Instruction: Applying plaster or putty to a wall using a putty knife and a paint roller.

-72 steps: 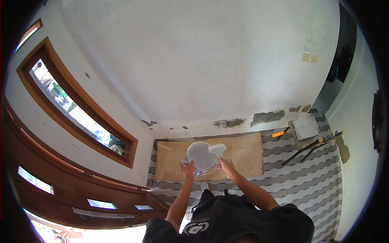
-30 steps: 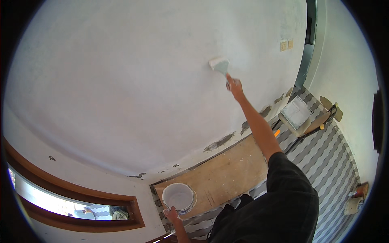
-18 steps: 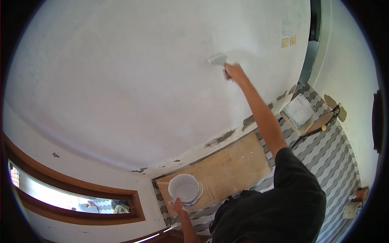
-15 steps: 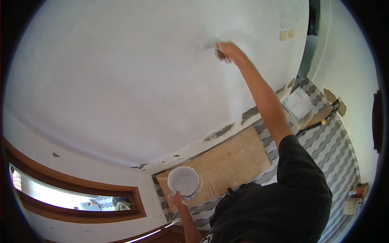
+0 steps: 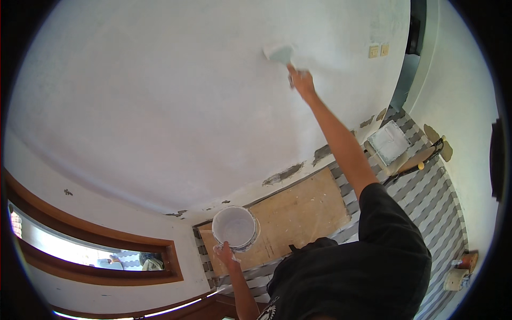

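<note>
- Plainly largest, the pale wall point(image 5: 176, 101) spans the view, patches of bare render along its foot.
- By that foot, a tan board point(image 5: 306, 205) covers some tiled floor point(image 5: 413, 205), probably to catch drips.
- Over the board's left end sits a white bucket point(image 5: 220, 221), mouth up; whether it rests or is held aloft is unclear.
- Left hand point(image 5: 228, 257): fingers closed on the bucket's near rim, seemingly keeping it level.
- Right hand point(image 5: 302, 81): arm outstretched for reach, fingers wrapped round a handle.
- That wide, pale brush point(image 5: 280, 54) lies against the wall, apparently touching.
</note>
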The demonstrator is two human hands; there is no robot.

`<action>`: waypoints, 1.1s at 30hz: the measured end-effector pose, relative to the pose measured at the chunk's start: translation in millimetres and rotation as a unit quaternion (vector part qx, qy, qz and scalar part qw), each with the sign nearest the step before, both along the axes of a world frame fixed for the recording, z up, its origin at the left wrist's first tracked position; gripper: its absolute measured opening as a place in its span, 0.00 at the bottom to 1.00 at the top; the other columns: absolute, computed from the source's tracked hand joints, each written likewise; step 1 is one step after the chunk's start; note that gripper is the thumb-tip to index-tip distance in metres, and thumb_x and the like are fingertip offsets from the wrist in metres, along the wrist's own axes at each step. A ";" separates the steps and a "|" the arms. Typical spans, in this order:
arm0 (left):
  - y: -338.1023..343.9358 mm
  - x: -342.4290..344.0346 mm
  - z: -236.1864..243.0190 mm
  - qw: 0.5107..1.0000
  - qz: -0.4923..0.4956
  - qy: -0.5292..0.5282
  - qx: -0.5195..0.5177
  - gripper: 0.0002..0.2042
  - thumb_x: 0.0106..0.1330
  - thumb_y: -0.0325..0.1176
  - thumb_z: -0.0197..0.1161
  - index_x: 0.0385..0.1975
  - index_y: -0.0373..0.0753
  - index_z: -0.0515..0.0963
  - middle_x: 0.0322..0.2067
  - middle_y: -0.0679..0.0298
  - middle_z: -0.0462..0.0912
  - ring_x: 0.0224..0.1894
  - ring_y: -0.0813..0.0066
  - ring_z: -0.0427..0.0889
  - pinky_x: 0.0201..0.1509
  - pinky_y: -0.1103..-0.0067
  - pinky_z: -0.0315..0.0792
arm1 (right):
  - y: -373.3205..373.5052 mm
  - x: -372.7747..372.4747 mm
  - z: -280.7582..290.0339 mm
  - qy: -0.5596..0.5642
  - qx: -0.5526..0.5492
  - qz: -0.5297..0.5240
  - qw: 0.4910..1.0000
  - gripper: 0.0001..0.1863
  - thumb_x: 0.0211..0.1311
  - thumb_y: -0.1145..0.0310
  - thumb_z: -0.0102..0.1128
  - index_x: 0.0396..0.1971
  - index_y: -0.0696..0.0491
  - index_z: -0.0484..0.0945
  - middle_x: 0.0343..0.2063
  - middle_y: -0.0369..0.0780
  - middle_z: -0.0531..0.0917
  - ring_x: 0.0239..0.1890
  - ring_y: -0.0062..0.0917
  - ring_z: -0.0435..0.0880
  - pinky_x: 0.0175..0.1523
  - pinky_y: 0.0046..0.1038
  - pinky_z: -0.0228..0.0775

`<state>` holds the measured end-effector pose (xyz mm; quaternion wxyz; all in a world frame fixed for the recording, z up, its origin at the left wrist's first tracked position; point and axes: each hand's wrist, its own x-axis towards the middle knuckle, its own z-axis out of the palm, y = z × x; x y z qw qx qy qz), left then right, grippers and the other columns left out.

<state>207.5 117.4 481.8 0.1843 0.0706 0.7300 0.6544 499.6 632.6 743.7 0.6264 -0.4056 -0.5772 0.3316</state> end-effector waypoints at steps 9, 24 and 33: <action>23.6 -1.3 4.2 0.945 -0.065 0.166 -0.275 0.35 0.51 0.40 0.63 0.56 0.22 0.62 0.57 0.38 0.64 0.60 0.46 0.63 0.65 0.65 0.57 | -110.0 30.6 -119.4 -0.124 -0.272 0.175 0.938 0.26 0.61 0.47 0.52 0.15 0.54 0.73 0.10 0.33 0.71 0.13 0.17 0.68 0.20 0.20 0.59; 40.2 39.4 48.9 0.912 -0.111 0.355 -0.172 0.11 0.48 0.30 0.59 0.24 0.27 0.68 0.21 0.52 0.71 0.24 0.55 0.70 0.30 0.65 0.65 | -339.9 -68.3 -156.8 -0.532 0.076 0.385 0.751 0.15 0.56 0.60 0.54 0.21 0.56 0.79 0.21 0.47 0.79 0.27 0.43 0.79 0.33 0.40 0.72; 21.9 15.4 38.9 0.919 -0.143 0.269 -0.250 0.24 0.52 0.38 0.60 0.41 0.20 0.69 0.41 0.42 0.72 0.44 0.50 0.72 0.51 0.66 0.65 | -341.4 -159.5 -181.1 -0.527 -0.001 0.383 0.759 0.08 0.44 0.68 0.61 0.23 0.56 0.81 0.26 0.47 0.83 0.32 0.41 0.83 0.35 0.38 0.76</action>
